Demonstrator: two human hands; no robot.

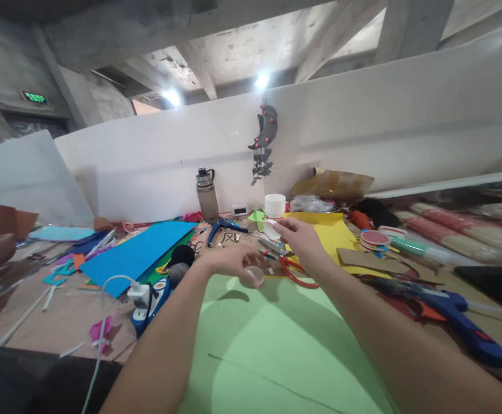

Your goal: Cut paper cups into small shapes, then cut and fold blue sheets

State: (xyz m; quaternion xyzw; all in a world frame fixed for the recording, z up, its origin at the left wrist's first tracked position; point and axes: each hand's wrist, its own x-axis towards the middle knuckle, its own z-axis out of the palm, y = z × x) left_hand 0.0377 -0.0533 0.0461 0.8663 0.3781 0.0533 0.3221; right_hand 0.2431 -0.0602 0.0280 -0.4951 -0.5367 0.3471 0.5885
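My left hand [236, 261] is closed around the edge of a small round translucent piece [255, 277], low over the far edge of a light green sheet [276, 333]. What kind of piece it is I cannot make out. My right hand [299, 237] pinches a small white piece [272, 229] between thumb and fingers, in front of a white round tub [275, 205]. Scissors with red-orange handles [296, 276] lie below my right wrist. A dark line runs across the green sheet.
Left are a blue sheet [142, 253], a power strip [153, 302] with a white plug, and another person's hand [0, 250]. A bottle [207, 195] and blue glue gun [222, 227] stand farther back. Right lie yellow paper [326, 233] and another glue gun [453, 316].
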